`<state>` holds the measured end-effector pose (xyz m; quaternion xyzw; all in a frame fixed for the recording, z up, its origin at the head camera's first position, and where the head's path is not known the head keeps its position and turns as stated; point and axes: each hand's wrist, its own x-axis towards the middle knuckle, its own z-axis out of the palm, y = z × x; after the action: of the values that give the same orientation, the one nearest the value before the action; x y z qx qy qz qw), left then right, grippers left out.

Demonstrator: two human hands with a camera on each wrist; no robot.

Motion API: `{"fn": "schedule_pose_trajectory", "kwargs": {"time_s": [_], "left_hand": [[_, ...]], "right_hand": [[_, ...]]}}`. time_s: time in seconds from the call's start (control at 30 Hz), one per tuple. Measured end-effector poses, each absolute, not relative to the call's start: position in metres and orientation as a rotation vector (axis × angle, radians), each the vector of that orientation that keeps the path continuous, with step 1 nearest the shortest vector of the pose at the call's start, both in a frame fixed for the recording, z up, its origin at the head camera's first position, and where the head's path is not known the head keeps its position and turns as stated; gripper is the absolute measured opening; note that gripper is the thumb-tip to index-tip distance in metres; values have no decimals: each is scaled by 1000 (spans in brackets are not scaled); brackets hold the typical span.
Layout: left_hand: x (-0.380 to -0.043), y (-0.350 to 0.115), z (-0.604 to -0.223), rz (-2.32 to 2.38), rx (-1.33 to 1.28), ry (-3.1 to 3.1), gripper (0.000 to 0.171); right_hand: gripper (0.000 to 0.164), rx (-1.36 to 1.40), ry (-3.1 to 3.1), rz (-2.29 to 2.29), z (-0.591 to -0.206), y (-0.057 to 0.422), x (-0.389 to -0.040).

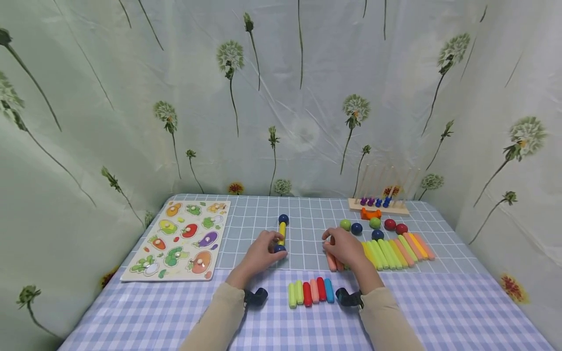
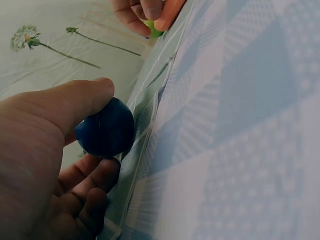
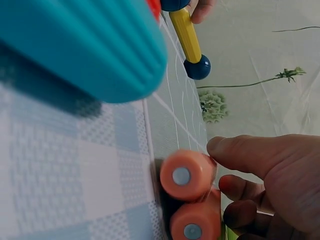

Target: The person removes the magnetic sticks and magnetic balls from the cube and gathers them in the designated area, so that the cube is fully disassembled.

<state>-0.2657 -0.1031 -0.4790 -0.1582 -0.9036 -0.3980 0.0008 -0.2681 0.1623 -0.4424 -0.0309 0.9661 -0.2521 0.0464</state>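
Note:
My left hand (image 1: 260,253) pinches a dark blue ball (image 2: 107,127) between thumb and fingers. This ball is at the near end of a yellow magnetic stick (image 1: 282,234), and a second blue ball (image 1: 283,219) caps the stick's far end. On the right, my right hand (image 1: 345,247) reaches over the left end of a row of coloured sticks. Its thumb and fingers pinch the far part of an orange magnetic stick (image 3: 182,175), whose near end shows a round metal disc. Another orange stick (image 3: 197,222) lies right beside it.
Several short sticks (image 1: 308,295) lie between my forearms. Green, blue and red balls (image 1: 356,228) sit behind the longer row, near an orange piece (image 1: 371,214). A pegged wooden rack (image 1: 379,207) stands at the back right, a vegetable puzzle board (image 1: 180,243) at left.

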Motion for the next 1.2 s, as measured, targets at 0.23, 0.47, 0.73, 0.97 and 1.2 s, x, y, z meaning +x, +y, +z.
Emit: {"fn": "schedule_pose_trajectory", "kwargs": {"time_s": [0.23,0.47,0.73,0.97,1.2], "left_hand": [[-265,-105,-475,-1219,-575,-2857,34],[-265,-108,-472,-1177,-599,-2869,29],[-266,-111,-465,-1128,-570,-2879,30],[-271,-114,-471,-1163,-599,-2819,25],[-271,-116,-479,-1202,-573,-2768,21]], "right_hand": [[26,-102,2978,-760,-444,164,-267],[39,-127,3031,-761,-445,161,-268],[55,-200,3069,-682,-443,152,-261],[42,-303,3052,-564,-442,144,-260],[33,-419,3051,-664,-441,142,-255]]}}
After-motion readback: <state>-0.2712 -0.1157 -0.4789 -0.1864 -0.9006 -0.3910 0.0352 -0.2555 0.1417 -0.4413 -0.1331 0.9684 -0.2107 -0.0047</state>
